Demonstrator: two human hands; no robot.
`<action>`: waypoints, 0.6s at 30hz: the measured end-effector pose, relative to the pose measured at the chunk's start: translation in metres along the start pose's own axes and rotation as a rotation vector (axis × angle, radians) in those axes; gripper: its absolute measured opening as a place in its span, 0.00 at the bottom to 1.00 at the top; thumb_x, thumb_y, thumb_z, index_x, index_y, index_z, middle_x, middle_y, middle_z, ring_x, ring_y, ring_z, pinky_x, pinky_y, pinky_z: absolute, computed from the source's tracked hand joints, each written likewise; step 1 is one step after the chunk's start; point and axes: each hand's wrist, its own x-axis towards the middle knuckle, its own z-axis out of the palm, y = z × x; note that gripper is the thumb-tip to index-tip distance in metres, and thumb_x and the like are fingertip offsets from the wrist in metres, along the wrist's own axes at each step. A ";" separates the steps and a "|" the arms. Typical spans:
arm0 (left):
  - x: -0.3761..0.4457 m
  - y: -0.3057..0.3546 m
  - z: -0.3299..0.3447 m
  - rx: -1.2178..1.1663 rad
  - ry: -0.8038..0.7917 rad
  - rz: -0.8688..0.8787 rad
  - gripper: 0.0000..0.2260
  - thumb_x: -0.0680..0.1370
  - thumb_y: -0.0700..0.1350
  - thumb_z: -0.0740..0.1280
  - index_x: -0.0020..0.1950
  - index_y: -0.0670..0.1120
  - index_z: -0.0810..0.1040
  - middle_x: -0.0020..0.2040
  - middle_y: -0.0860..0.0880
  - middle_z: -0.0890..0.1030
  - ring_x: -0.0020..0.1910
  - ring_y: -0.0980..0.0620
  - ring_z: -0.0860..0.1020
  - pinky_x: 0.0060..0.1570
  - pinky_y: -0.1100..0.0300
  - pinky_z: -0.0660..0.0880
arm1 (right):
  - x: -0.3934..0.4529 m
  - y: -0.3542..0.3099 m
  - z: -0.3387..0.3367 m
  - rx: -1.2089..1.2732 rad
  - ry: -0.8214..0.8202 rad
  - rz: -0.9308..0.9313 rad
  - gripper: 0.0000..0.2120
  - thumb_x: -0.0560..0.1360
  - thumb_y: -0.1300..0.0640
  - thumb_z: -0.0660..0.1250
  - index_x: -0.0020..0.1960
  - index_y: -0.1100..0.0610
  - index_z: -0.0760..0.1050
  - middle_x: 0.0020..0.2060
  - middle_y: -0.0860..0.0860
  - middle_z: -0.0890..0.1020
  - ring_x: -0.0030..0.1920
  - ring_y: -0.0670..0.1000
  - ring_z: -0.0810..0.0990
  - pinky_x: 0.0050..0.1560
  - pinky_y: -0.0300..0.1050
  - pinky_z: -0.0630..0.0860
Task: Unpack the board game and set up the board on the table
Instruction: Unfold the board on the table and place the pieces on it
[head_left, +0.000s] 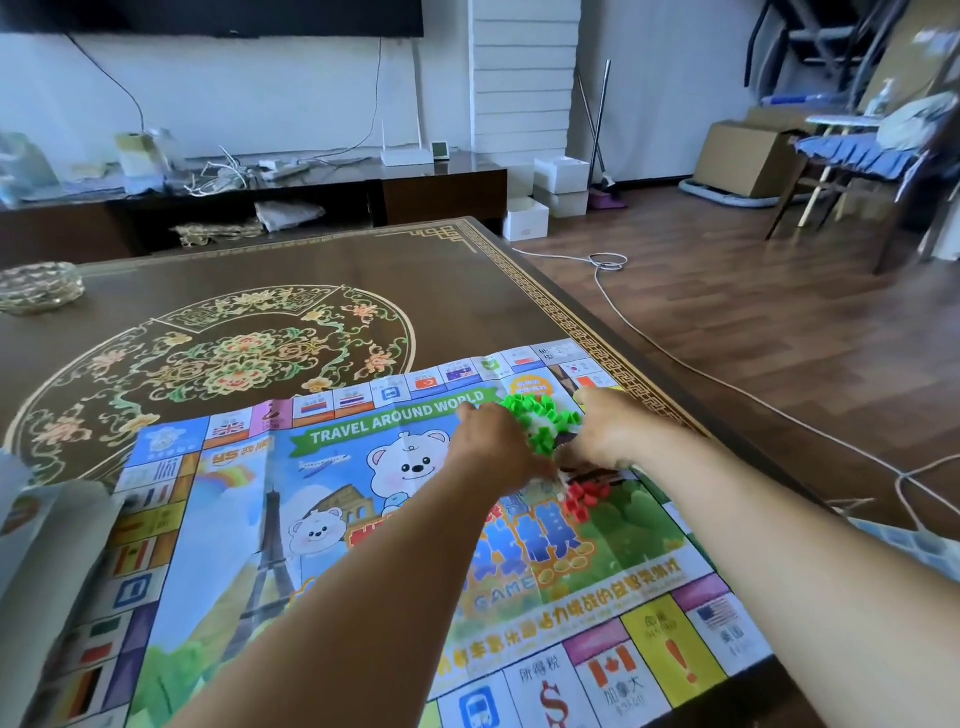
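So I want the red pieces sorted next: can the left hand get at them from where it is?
Probably yes: the red pieces lie uncovered on the board, just beside the left hand.

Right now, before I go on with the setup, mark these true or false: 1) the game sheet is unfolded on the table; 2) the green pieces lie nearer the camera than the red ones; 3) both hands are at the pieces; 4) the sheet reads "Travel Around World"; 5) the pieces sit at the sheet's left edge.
1) The game sheet lies unfolded on the table: true.
2) False: the green pieces lie farther away than the red pieces.
3) The left hand and right hand are both at the pieces: true.
4) True.
5) False: they sit toward its far right part.
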 end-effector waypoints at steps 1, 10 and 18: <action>0.005 0.001 -0.001 0.006 -0.002 0.010 0.37 0.66 0.57 0.76 0.66 0.38 0.68 0.71 0.38 0.62 0.59 0.44 0.75 0.55 0.56 0.72 | 0.005 -0.003 0.002 -0.009 -0.006 -0.008 0.33 0.67 0.54 0.76 0.67 0.58 0.66 0.58 0.55 0.76 0.52 0.54 0.76 0.43 0.40 0.71; 0.035 0.006 -0.009 0.043 -0.020 0.111 0.23 0.73 0.50 0.71 0.61 0.38 0.73 0.52 0.43 0.77 0.50 0.47 0.76 0.52 0.56 0.76 | 0.032 -0.007 0.004 0.081 0.033 -0.077 0.27 0.68 0.61 0.73 0.65 0.54 0.72 0.62 0.53 0.77 0.58 0.54 0.76 0.55 0.42 0.74; 0.039 0.007 -0.008 -0.110 0.012 0.110 0.28 0.70 0.47 0.75 0.67 0.41 0.70 0.58 0.42 0.78 0.54 0.44 0.79 0.54 0.52 0.78 | 0.032 -0.007 0.003 0.183 0.071 -0.116 0.30 0.70 0.62 0.73 0.70 0.53 0.69 0.71 0.49 0.69 0.64 0.53 0.73 0.59 0.42 0.71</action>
